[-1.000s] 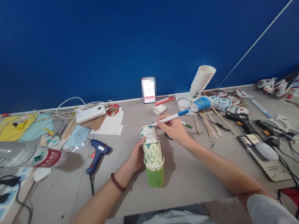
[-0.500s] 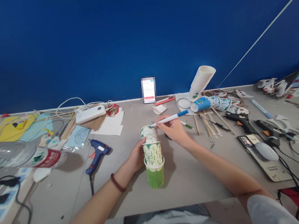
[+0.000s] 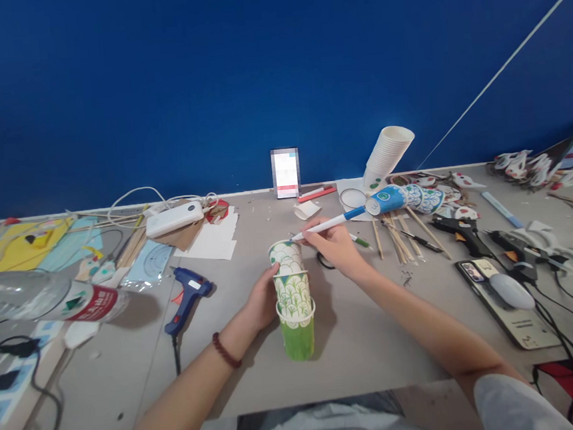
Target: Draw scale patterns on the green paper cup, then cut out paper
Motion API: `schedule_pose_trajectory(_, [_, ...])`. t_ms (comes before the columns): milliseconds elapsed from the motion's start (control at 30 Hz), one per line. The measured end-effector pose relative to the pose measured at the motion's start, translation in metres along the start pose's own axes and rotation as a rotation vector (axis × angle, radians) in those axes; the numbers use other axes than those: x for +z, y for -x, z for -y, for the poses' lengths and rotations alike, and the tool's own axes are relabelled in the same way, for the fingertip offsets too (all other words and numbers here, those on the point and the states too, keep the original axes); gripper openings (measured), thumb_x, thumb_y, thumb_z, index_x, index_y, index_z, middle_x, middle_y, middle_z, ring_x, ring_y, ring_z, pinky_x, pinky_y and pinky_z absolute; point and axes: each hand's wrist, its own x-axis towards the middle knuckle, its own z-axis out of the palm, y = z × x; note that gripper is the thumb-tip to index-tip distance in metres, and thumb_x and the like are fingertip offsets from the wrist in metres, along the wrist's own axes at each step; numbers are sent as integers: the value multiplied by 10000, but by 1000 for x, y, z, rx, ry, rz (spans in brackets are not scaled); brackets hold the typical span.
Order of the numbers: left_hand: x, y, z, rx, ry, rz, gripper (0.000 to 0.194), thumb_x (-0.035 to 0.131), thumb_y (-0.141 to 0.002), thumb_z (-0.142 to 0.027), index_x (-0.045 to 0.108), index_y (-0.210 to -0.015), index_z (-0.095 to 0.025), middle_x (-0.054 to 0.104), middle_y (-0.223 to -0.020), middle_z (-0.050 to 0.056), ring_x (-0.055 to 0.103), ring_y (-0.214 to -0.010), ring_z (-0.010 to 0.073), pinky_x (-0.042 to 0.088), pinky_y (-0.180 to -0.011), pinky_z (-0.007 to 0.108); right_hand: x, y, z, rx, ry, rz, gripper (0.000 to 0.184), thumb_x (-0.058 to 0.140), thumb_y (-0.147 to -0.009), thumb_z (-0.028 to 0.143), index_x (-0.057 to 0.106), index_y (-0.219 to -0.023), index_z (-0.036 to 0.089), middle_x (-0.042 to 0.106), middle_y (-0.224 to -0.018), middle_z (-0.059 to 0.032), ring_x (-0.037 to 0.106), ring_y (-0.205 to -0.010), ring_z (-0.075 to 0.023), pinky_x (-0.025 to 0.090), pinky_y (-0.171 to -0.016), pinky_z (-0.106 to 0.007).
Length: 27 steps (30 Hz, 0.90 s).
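A column of joined paper cups [image 3: 294, 298], painted with green scale patterns and a solid green end, lies on the table in front of me. My left hand [image 3: 264, 298] is wrapped round its left side near the far cup, thumb on the wall. In my right hand [image 3: 333, 246] is a white marker with a blue end [image 3: 330, 223], pinched between thumb and fingers. The marker's tip is at the rim of the far cup; whether it touches I cannot tell. Under the right hand a small black ring [image 3: 325, 260] partly shows.
To the left are a blue glue gun [image 3: 188, 298], a water bottle [image 3: 48, 299] and a power strip [image 3: 22, 378]. A phone [image 3: 285, 173] stands by the wall. On the right are stacked white cups [image 3: 388, 156], a blue painted cup column [image 3: 403, 199], wooden sticks [image 3: 397, 239] and a mouse [image 3: 511, 290].
My right hand and the marker have shifted slightly, with the marker's blue end now lower and further right. The left hand and the cups stay nearly where they were.
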Motion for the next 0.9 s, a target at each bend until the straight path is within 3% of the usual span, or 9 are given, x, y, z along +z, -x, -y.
schedule_pose_trajectory(467, [5,2,-3,87,38,12,436,458,-805,-412,623,-1029,-77,688,-948,170,653,-802,274,493,-707,385,0,-1,-1,17,-88,-2,170,646,-734,332,603,-793,178,668,-738,-31,665,-753,-185,548,-733,-346])
schedule_pose_trajectory(900, [1,1,-6,43,130,58,574,418,-784,-499,610,-1083,-48,670,-822,145,628,-741,247,475,-705,368,1,0,0,17,-42,15,175,644,-721,333,619,-796,177,671,-773,-45,666,-773,-203,537,-734,-349])
